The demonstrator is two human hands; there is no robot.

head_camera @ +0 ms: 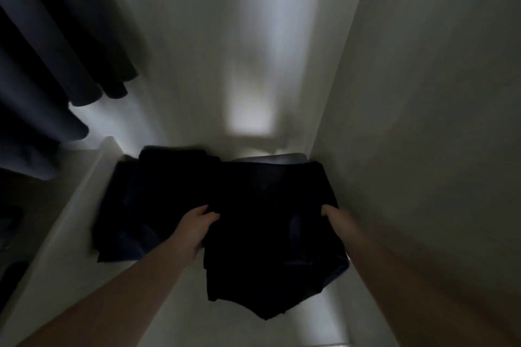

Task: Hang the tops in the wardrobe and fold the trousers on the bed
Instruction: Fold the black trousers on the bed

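Note:
I look down into a dim white wardrobe compartment. A folded black garment [270, 222] lies on the white shelf [180, 301] against the right wall, on top of a greyer folded piece. My left hand [194, 231] grips its left edge, thumb on top. My right hand [335, 220] holds its right edge, fingers curled under the cloth. A second dark folded pile [146, 205] lies to the left, touching the first. Whether these are trousers or tops I cannot tell in this light.
Several dark tops [42, 65] hang at the upper left, beyond a white divider panel [84, 177]. The white right wall [423, 121] stands close to my right forearm. The wardrobe's back wall [248, 51] is pale and lit in the middle.

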